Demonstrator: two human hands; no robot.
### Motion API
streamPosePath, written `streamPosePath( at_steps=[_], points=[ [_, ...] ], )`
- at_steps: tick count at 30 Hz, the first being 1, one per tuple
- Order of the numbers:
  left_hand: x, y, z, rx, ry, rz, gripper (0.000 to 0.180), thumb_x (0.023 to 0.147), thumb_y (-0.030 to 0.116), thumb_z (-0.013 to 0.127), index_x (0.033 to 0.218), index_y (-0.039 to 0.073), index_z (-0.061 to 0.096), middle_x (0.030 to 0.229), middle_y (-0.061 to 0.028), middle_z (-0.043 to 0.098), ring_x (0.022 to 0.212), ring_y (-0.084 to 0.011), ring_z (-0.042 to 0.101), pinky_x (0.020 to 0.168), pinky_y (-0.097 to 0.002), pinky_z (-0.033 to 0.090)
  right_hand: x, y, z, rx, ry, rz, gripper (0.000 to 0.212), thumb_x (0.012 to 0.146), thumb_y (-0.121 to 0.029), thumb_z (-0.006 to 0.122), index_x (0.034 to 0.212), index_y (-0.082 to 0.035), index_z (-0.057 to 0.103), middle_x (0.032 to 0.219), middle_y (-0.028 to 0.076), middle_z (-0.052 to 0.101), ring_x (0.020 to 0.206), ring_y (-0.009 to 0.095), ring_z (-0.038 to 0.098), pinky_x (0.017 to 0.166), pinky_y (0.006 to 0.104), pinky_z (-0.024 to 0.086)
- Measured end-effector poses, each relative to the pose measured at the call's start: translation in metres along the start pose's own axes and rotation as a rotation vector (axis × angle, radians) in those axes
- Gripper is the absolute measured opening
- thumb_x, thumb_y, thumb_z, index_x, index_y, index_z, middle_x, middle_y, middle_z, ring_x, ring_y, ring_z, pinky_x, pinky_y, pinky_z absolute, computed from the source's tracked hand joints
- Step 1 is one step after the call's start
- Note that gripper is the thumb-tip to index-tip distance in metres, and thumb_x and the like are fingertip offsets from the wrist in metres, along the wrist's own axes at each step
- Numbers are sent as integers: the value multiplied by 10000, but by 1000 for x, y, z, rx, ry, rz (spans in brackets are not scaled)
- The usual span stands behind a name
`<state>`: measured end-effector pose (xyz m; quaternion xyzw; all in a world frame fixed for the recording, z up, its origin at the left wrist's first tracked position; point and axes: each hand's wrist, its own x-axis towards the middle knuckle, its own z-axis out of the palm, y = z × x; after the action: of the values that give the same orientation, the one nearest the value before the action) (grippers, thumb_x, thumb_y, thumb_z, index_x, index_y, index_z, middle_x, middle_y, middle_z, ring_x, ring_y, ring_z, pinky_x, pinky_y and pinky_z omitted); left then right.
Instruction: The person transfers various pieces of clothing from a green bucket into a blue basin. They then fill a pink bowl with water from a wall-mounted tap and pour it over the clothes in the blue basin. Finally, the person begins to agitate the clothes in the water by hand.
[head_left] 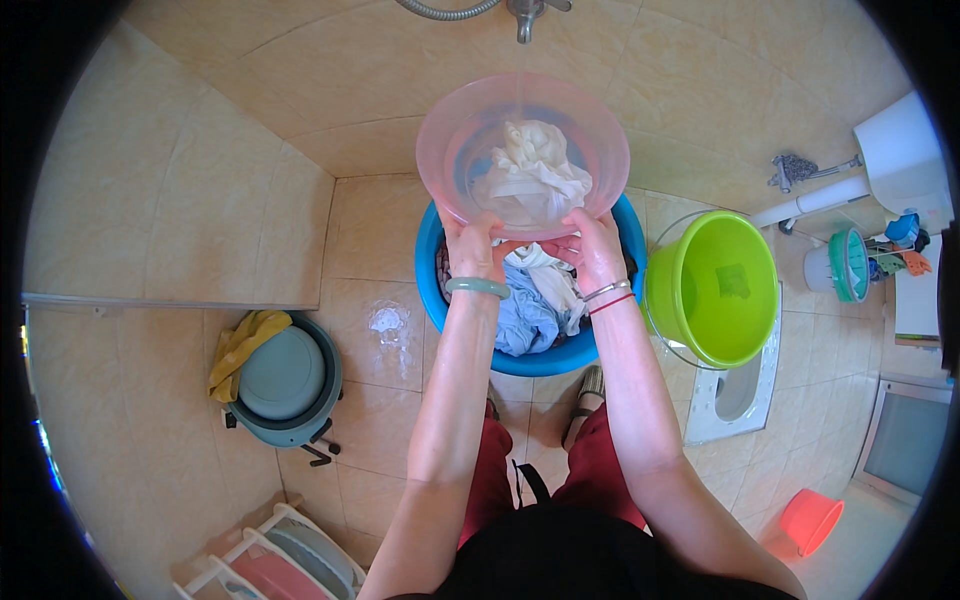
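Both my arms reach forward with a pink translucent basin (450, 120) held up under the metal tap (525, 22). A thin stream seems to run from the tap into it. Inside lies a bunched white cloth (540, 165), partly in water. My left hand (474, 245), below a pale green bangle, grips the near rim on the left. My right hand (592, 245), with a silver bangle and red cord at the wrist, grips the near rim on the right. Beneath hangs the view of a large blue tub (432, 285) holding light blue and white clothes (530, 310).
A lime green bucket (725, 290) stands right of the tub, beside a white squat toilet (740, 400). On the left is a grey-green wheeled bucket (285, 375) with a yellow cloth. A basin rack (270, 560) stands lower left, a red-orange bucket (810, 520) lower right. The tiled floor (385, 320) looks wet.
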<state>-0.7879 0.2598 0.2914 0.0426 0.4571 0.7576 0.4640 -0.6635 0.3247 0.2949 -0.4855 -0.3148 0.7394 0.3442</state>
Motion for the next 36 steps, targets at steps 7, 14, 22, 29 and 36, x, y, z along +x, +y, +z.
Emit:
streamPosePath(
  at_steps=[7, 14, 22, 29, 36],
  points=[
    [1, -2, -1, 4, -7, 13, 800, 680, -52, 463, 1398, 220, 237, 1267, -122, 432, 1058, -314, 534, 685, -464, 563, 0, 4, 0, 70, 38, 16, 463, 749, -81, 528, 1191, -82, 388, 955, 106, 540, 715, 225, 617, 597, 331, 550],
    [1, 0, -2, 18, 13, -5, 820, 688, -63, 454, 1414, 238, 220, 1274, -102, 434, 1061, -297, 539, 715, -454, 555, 7, 5, -5, 236, 45, 174, 381, 744, -184, 585, 1091, -105, 448, 986, 78, 497, 802, 257, 585, 642, 374, 508],
    [8, -7, -5, 28, 1, -3, 889, 706, -83, 459, 1445, 303, 149, 1222, -111, 459, 987, -339, 566, 750, -530, 524, 18, 8, -17, 20, -42, 185, 168, 798, -216, 562, 905, -97, 512, 893, 71, 532, 843, 217, 549, 667, 367, 480],
    [6, -4, 1, 19, -34, -1, 879, 712, -76, 462, 1442, 284, 131, 1241, -122, 443, 1046, -354, 543, 777, -549, 522, 22, 8, -18, 74, -19, 114, 89, 756, -138, 524, 813, -84, 482, 814, 71, 483, 774, 232, 556, 622, 415, 502],
    [6, -5, 3, 34, -25, -8, 877, 720, -67, 461, 1443, 283, 111, 1269, -130, 424, 1070, -362, 533, 786, -560, 517, 28, 15, -16, 258, -35, 61, 36, 750, -57, 501, 726, -42, 479, 793, 81, 471, 745, 260, 566, 628, 485, 547]
  ],
)
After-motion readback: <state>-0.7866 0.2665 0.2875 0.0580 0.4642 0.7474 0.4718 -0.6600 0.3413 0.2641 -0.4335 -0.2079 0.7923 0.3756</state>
